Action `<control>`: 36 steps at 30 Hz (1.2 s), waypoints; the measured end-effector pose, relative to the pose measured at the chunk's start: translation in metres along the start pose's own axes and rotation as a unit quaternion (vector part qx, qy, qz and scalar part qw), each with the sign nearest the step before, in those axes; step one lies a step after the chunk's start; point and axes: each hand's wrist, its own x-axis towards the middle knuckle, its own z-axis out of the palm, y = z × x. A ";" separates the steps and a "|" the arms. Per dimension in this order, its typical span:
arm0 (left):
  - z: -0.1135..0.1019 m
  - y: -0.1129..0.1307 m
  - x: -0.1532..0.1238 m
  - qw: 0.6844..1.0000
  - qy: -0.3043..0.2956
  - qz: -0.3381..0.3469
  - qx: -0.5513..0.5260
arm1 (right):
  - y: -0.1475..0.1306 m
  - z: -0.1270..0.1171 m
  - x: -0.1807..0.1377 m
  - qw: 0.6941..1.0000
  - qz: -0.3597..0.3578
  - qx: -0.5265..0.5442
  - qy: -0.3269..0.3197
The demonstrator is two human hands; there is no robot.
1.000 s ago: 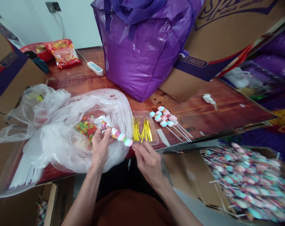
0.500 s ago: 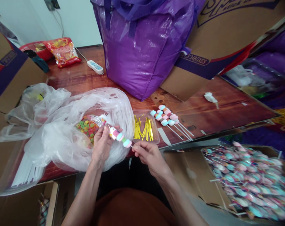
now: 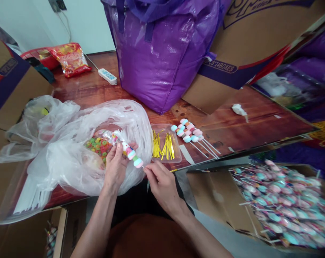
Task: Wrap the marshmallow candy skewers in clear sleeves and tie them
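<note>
A marshmallow skewer of pink, blue, green and white pieces slants between my two hands. Closed around its upper part is my left hand, where a printed clear wrapper covers the sweets. My right hand pinches the white stick just under the lowest marshmallow. A thin gold strip shows by the right knuckles; I cannot tell if it is held. Behind the left hand lies a white plastic bag with colourful candy rings. Gold twist ties lie in a shallow clear tray.
Several unwrapped marshmallow skewers lie right of the tray. A big purple bag and a cardboard box stand behind. Low at right, a carton is heaped with wrapped skewers. A remote lies farther back.
The skewer and my right hand have moved a little left and down. More of the wrapper shows above my left hand, and the gold strip now shows by my right hand.
</note>
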 end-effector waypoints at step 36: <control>-0.004 0.009 -0.004 0.990 -0.041 -0.129 0.032 | 0.007 0.010 0.005 0.993 -0.054 -0.090 0.053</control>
